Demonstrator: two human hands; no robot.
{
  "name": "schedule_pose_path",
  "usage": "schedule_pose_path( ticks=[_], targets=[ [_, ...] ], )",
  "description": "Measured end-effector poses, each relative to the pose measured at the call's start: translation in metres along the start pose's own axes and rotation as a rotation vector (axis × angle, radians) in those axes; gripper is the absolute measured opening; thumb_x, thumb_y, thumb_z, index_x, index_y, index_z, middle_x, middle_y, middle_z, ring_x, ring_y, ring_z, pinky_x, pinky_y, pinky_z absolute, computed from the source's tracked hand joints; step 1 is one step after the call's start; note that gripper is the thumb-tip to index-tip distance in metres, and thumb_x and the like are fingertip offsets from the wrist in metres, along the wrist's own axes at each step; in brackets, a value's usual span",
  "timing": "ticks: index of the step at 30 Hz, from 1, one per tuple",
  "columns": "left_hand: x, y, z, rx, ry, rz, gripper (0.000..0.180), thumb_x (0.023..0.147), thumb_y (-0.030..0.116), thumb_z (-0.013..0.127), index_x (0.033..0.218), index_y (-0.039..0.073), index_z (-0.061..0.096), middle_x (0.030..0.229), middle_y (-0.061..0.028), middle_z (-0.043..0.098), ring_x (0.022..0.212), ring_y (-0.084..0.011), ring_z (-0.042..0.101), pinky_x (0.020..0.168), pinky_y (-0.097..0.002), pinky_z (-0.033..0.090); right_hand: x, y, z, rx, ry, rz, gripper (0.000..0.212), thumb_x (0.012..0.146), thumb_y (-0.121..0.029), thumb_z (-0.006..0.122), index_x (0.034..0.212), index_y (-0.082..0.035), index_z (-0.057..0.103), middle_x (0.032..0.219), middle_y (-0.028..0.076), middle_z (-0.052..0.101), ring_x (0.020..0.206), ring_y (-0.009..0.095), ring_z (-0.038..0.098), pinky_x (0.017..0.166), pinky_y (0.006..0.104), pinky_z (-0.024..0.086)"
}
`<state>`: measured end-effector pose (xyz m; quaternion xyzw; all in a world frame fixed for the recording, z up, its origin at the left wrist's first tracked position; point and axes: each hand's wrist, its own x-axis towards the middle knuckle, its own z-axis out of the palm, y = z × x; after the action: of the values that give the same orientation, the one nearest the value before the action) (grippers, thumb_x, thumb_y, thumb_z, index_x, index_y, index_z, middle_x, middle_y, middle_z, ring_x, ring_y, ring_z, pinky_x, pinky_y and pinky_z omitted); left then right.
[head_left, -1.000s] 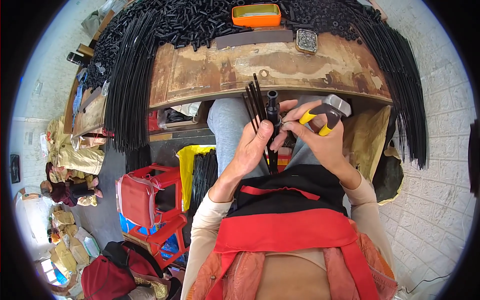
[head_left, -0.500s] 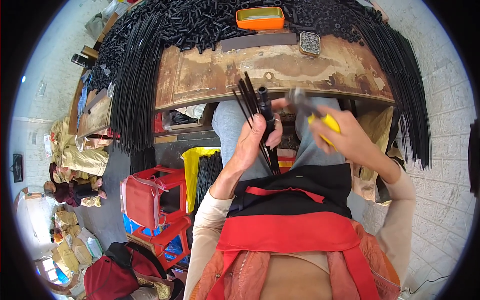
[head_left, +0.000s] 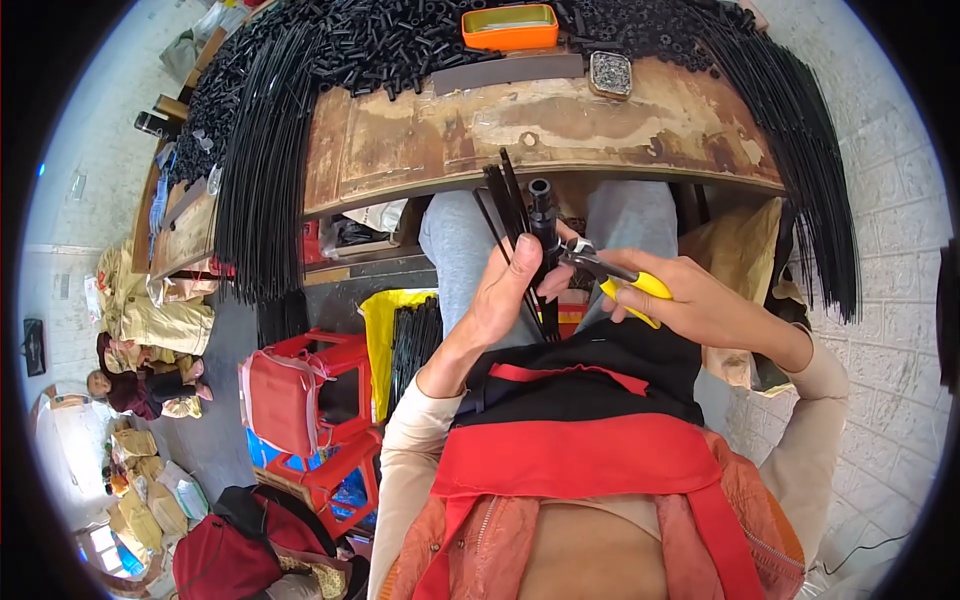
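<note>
My left hand (head_left: 510, 275) is closed round several thin black rods (head_left: 508, 200) and a thicker black tube-shaped piece (head_left: 541, 205), all held roughly upright over my lap. The tube's round open end points up. My right hand (head_left: 665, 295) grips yellow-handled pliers (head_left: 640, 284). Their metal jaws (head_left: 578, 252) are at the side of the black tube, close to my left fingers. Whether the jaws bite on the tube or on something small beside it, I cannot tell.
A worn wooden table (head_left: 420, 150) stands in front, heaped with black tubular parts (head_left: 380, 50). On it are an orange tin (head_left: 510, 28), a small box of tiny metal pieces (head_left: 610, 74) and a grey strip (head_left: 508, 73). Rod bundles (head_left: 265, 170) overhang both sides. Red stools (head_left: 285, 400) stand left; a person sits beyond.
The pliers in my right hand have moved left and down, from blurred motion beside the tube to its side. My left hand with the rods and tube has shifted slightly right.
</note>
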<state>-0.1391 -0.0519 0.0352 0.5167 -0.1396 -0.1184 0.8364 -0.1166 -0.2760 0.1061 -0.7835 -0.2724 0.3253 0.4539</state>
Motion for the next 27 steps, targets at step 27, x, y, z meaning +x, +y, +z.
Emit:
schedule_pose_path(
  ticks=[27],
  targets=[
    [0.007, -0.003, -0.006, -0.005, -0.035, 0.029, 0.070, 0.095, 0.061, 0.040, 0.114, -0.005, 0.050, 0.066, 0.0014, 0.042, 0.056, -0.0073, 0.037, 0.052, -0.0228, 0.031, 0.011, -0.066, -0.039, -0.408, -0.151, 0.178, 0.035, 0.097, -0.025, 0.054, 0.122, -0.001, 0.050, 0.081, 0.020, 0.062, 0.066, 0.030, 0.063, 0.063, 0.0373, 0.048]
  ],
)
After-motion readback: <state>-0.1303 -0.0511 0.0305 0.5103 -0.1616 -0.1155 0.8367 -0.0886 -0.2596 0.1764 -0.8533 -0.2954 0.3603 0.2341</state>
